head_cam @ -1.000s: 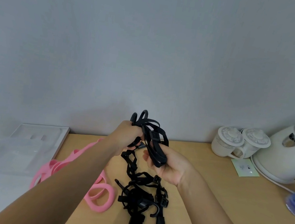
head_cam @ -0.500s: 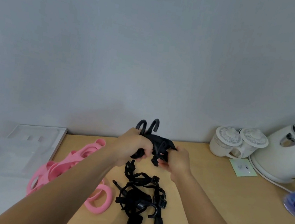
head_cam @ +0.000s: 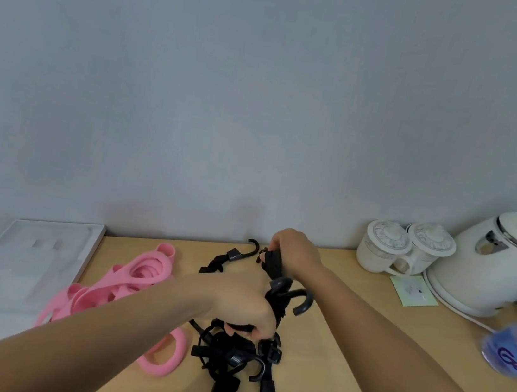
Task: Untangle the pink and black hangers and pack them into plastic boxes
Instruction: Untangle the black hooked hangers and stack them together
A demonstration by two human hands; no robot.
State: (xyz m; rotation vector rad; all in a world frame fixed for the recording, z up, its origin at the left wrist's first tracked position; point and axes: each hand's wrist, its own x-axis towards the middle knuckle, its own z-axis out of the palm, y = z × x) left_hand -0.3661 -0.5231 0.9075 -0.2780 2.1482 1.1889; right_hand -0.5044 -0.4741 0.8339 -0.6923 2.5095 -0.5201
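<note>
A tangle of black plastic hangers (head_cam: 227,357), with straps and hooks, is seen lying on the light wooden table (head_cam: 344,357), at six o'clock of both hands. Part of it is lifted off the surface. The left hand (head_cam: 241,306) is closed over a bunch of the straps, its fingers curled down round them, and two dark hooks (head_cam: 298,301) are left jutting out at three o'clock of that hand. At one o'clock of it, the right hand (head_cam: 295,254) is wrapped round a folded black bundle of the same tangle, held above the table near the grey wall (head_cam: 264,97). A single black hook (head_cam: 255,245) is seen at nine o'clock of the right hand.

A heap of looped pink plastic hangers (head_cam: 125,283) is laid at nine o'clock of the black tangle, partly hidden by the left forearm, with one pink ring just beside the black straps. A clear plastic box (head_cam: 25,262) is set at nine o'clock of the pink heap, at the table's edge.

Two white lidded ceramic mugs (head_cam: 386,247) are placed at three o'clock of the right hand, against the wall. A white electric kettle (head_cam: 493,262) stands at three o'clock of them and a pale green card (head_cam: 413,290) lies at five o'clock. A blurred, blue-printed plastic item (head_cam: 515,345) is cut off by the frame at five o'clock of the kettle.
</note>
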